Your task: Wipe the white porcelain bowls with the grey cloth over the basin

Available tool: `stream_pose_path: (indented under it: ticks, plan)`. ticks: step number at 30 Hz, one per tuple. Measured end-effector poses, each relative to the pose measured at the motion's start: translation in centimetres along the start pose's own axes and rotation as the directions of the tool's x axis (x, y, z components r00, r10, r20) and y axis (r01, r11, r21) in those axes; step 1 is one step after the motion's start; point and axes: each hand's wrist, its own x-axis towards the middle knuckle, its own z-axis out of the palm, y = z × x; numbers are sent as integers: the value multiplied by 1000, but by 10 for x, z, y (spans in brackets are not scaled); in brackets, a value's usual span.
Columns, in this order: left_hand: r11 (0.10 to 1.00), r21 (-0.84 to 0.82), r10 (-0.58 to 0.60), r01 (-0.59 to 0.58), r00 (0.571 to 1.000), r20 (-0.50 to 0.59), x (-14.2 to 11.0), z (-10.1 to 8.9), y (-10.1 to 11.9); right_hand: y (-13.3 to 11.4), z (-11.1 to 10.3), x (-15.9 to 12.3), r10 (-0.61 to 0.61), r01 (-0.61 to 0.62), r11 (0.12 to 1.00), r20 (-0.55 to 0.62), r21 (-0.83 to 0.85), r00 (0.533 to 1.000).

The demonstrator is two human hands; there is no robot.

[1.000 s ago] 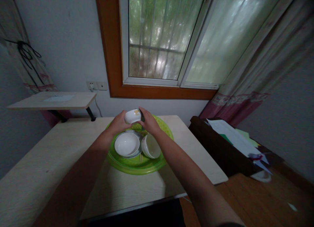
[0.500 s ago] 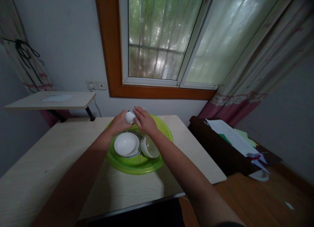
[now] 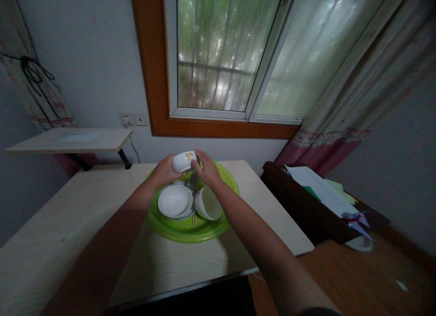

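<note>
Above the back of a green tray (image 3: 218, 232), my hands hold a small white cup (image 3: 183, 162) with a yellow motif, tilted on its side. My left hand (image 3: 165, 171) is closed round its left end. At its right end is my right hand (image 3: 206, 169), thumb on the near surface and fingers behind. A white bowl (image 3: 175, 201) sits upright on a grey-rimmed plate (image 3: 190, 214) in the tray. To its right, other white bowls (image 3: 210, 203) lie tipped, apparently nested. Chopsticks (image 3: 194, 219) show between them. A greyish, shiny item below the cup is partly hidden and unclear.
The tray rests on a pale wooden table (image 3: 85, 225). A raised shelf (image 3: 71, 141) with a paper stands at the back left. Beyond the table's right edge is a dark brown piece of furniture (image 3: 299, 202) bearing papers. A window (image 3: 218, 57) is behind.
The cup was turned end-on half a second ago, with my right fingers stretched beside it. Now its patterned side faces me again, and my right hand grips it. The tray's dishes look unmoved.
</note>
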Motion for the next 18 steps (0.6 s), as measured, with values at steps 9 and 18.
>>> stream_pose_path:
  ticks: [9, 18]
  plan:
    - [1000, -1, 22, -22, 1000, -5, -2, 4, 1, -19, 1, -3, -207, 210, 977, 91, -27, 974]
    - [999, 9, 44, -44, 999, 10, -1, 6, -1, -29, 0, -1, -267, 277, 959, 154, -52, 951]
